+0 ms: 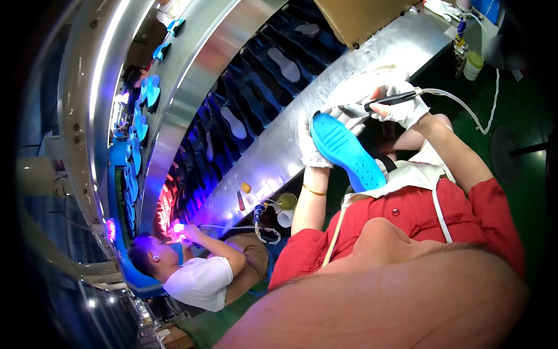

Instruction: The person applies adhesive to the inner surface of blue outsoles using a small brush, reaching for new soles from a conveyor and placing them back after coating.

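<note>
My left hand (309,142), in a white glove, holds a blue insole (349,148) along its rounded upper end. The insole slants down toward my lap, with grooves near the top and small holes at the lower end. In my right hand (407,106), also gloved, is a black-handled brush (395,99) with a clear tube (462,103) running from its back end. The brush's flat tip lies close to the upper edge of the insole; whether it touches cannot be made out.
Beyond a metal ledge (261,136) lies a conveyor (256,96) with dark and pale insoles. Blue pieces (136,136) line a farther rail. To the left a co-worker (203,279) in white sits under purple light. A cardboard box (372,17) stands at the top.
</note>
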The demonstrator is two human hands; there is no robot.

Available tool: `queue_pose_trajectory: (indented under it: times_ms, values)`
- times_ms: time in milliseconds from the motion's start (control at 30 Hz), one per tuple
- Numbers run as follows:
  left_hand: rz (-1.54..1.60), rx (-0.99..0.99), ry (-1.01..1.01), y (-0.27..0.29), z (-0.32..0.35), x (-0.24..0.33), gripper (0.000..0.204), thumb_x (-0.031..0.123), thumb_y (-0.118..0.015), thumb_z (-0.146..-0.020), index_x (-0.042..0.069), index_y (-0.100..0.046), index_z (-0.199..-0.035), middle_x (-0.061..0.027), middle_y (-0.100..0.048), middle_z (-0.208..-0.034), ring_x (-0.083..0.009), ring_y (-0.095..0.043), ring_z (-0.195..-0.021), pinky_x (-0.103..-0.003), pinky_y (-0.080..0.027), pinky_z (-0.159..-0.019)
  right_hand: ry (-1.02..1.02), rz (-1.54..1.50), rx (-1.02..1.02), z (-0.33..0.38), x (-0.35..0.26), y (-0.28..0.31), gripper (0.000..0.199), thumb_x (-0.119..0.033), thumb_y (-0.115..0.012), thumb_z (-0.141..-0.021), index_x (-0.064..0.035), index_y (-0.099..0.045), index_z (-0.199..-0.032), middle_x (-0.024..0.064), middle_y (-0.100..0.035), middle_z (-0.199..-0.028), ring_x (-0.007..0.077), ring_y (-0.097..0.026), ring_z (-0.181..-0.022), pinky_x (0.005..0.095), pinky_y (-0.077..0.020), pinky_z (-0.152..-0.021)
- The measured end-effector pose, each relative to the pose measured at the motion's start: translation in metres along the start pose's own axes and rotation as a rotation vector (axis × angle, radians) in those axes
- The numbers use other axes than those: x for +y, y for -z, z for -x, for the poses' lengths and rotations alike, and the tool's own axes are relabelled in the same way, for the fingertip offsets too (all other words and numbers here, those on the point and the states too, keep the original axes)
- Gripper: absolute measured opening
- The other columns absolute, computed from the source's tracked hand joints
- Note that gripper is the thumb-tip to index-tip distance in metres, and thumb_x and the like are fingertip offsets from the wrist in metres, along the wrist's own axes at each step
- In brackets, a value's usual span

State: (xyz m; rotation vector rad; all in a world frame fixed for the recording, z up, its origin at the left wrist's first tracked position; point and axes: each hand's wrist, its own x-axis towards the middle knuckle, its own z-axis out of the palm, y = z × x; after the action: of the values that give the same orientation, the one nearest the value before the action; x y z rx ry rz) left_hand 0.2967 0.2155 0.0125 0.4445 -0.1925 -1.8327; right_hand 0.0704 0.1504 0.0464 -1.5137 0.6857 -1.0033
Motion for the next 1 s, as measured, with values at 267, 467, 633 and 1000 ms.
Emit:
queue_pose_trajectory:
  times_ms: [267, 467, 633, 1000]
  values:
    - [0.176, -0.256, -0.098, -0.006, 0.001, -0.045, 0.087, 0.073, -0.023, -0.082, 0.005, -0.031, -0.137, -0.0191, -0.044, -0.13, -0.0331, -0.047, -0.115, -0.045, -0.041, -0.097, -0.003, -0.028, 0.018, -0.014, 0.005, -0.03, 0.015, -0.009, -0.07, -0.076, -0.0032, -0.061, -0.086, 0.0041, -0.063, -0.073, 0.0092, -0.058, -0.063, 0.0241, -0.0473, -0.057]
    - [-0.064, -0.143, -0.241, -0.012, -0.012, -0.055, 0.076, 0.064, -0.027, -0.087, 0.005, -0.037, -0.132, -0.0165, -0.049, -0.123, -0.0285, -0.051, -0.109, -0.041, -0.044, -0.093, 0.203, 0.205, 0.003, -0.002, -0.014, -0.046, 0.017, -0.007, -0.065, -0.079, -0.0029, -0.059, -0.094, 0.0054, -0.061, -0.085, 0.0113, -0.058, -0.077, 0.0246, -0.0479, -0.071]
    - [-0.12, 0.017, -0.225, -0.015, -0.015, -0.051, 0.066, 0.058, -0.032, -0.09, 0.006, -0.043, -0.128, -0.014, -0.053, -0.117, -0.0253, -0.052, -0.105, -0.039, -0.045, -0.091, 0.001, -0.26, -0.034, 0.01, 0.0, -0.031, 0.019, -0.003, -0.063, -0.08, -0.0018, -0.056, -0.098, 0.0056, -0.062, -0.086, 0.0092, -0.059, -0.074, 0.0225, -0.0483, -0.067]
    - [-0.103, 0.254, -0.321, -0.01, -0.004, -0.033, 0.067, 0.059, -0.036, -0.087, 0.004, -0.047, -0.123, -0.0158, -0.055, -0.117, -0.0307, -0.056, -0.1, -0.043, -0.045, -0.09, 0.029, 0.011, -0.094, 0.027, 0.018, -0.034, 0.012, -0.005, -0.068, -0.076, -0.0036, -0.062, -0.086, 0.0059, -0.064, -0.078, 0.0096, -0.06, -0.067, 0.0233, -0.049, -0.063]
